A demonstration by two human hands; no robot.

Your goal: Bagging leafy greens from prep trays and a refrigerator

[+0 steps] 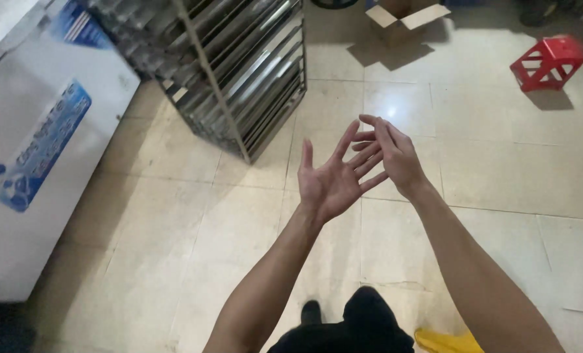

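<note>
Hands at frame centre over tiled floor (173,216): left hand (330,180) palm-up, fingers spread, empty; right hand (396,157) loosely open, fingertips touching left fingers, metal tray rack (239,59) upper left.

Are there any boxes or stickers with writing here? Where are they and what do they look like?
Box: top middle on the floor, brown cardboard, flaps open.
Sticker: on the white freezer's side at left, long, blue with white print.
Second sticker: higher on the freezer, blue.
</note>
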